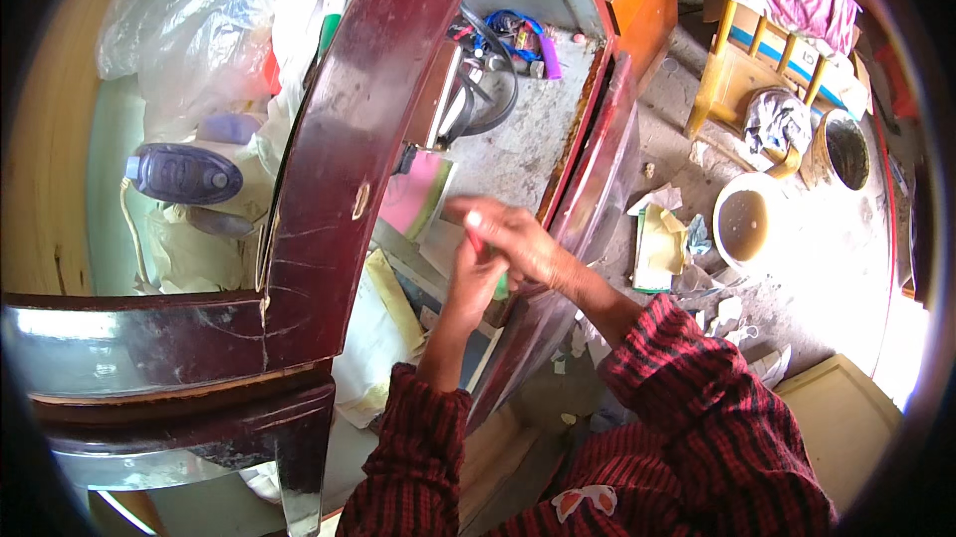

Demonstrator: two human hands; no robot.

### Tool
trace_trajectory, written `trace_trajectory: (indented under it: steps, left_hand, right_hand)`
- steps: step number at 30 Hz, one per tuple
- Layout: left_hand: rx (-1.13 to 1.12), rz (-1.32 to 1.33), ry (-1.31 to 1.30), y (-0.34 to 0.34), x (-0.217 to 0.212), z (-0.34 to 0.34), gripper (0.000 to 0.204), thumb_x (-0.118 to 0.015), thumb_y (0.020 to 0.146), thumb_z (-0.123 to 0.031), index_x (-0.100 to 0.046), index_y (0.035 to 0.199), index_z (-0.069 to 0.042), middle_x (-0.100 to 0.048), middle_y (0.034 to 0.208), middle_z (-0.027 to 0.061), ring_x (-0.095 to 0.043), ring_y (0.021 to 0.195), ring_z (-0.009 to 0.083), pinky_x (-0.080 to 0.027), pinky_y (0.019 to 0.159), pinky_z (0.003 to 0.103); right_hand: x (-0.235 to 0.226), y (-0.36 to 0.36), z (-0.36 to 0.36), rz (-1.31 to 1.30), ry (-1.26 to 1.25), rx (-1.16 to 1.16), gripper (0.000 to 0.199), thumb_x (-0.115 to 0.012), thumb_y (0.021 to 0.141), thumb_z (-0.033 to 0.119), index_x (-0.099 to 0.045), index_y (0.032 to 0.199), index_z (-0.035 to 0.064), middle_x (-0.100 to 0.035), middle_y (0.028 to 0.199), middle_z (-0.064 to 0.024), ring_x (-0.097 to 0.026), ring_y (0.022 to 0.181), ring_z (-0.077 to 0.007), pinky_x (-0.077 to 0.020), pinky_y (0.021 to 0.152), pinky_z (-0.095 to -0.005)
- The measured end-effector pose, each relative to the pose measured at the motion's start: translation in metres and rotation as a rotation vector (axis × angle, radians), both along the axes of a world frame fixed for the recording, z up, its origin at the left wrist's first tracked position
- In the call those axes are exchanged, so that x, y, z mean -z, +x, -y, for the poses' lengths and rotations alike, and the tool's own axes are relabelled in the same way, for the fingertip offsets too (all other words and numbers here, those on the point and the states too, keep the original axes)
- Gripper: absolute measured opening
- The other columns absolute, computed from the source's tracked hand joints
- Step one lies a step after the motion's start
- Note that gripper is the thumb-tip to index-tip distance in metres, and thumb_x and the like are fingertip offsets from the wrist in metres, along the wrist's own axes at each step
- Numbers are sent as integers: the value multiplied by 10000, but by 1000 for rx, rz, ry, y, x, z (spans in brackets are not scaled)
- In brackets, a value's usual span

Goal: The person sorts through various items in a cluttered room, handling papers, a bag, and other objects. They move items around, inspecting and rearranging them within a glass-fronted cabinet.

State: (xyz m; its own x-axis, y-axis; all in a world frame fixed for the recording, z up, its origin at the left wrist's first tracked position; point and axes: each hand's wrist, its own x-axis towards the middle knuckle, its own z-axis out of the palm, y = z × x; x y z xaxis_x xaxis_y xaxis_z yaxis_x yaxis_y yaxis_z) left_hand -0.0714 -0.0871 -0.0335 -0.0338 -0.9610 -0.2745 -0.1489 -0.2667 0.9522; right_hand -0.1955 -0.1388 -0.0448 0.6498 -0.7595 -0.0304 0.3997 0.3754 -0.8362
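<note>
My left hand [470, 283] and my right hand [523, 243] meet above the open drawer [528, 154]. Both are closed, fingers pressed together around something small. A bit of red shows between them and a bit of green below, but I cannot make out what it is. The right fingers are slightly blurred. Beside the hands a pink and green card [416, 194] leans in the drawer. Farther back lie a coiled black belt [513, 99], a bundle of blue cord [510, 21] and a purple strip [550, 57].
A dark red wooden cabinet frame [334, 139] stands left of the drawer. Behind it are a purple clothes iron [189, 175] and clear plastic bags [204, 19]. On the floor at right stand a bucket of murky liquid [725, 238], a wooden chair [705, 89] and scattered scraps.
</note>
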Motion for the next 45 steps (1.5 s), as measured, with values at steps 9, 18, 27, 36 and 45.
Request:
trace_trajectory:
  steps: [9,18,27,36,45]
  left_hand:
    - [-80,-113,125,-69,-10,101,150,-592,846,-182,-503,918,-85,-544,664,20,-542,544,122,-448,478,245]
    - [-152,1248,-208,-136,-4,242,346,-610,786,-243,-460,1004,-20,-617,926,197,-619,840,344,-504,717,423]
    - [-290,1063,-252,-132,1,252,268,-614,756,-196,-491,934,-37,-635,866,201,-638,768,321,-509,671,396]
    - [-495,-109,178,-145,31,231,185,-642,726,-77,-491,832,-63,-521,595,53,-498,395,156,-381,305,277]
    - [-816,690,99,-152,56,309,707,-739,639,-105,-308,1181,39,-562,1019,228,-635,711,321,-561,451,346]
  right_hand:
    - [45,-69,23,-103,197,838,209,-579,841,77,-562,1027,-17,-609,941,-69,-572,832,-119,-452,765,-240]
    - [79,-151,30,-517,-95,646,145,-603,801,54,-580,922,-24,-641,808,-80,-590,759,-117,-467,697,-272]
    - [141,-217,-70,-568,172,585,173,-585,786,88,-608,912,-27,-641,760,-88,-603,686,-125,-474,629,-253]
    - [160,-243,-116,-482,373,508,185,-607,759,98,-605,888,-33,-642,743,-83,-602,636,-117,-481,587,-246]
    - [146,-276,-118,-623,314,542,209,-590,744,100,-607,915,-20,-645,778,-74,-592,689,-121,-476,613,-253]
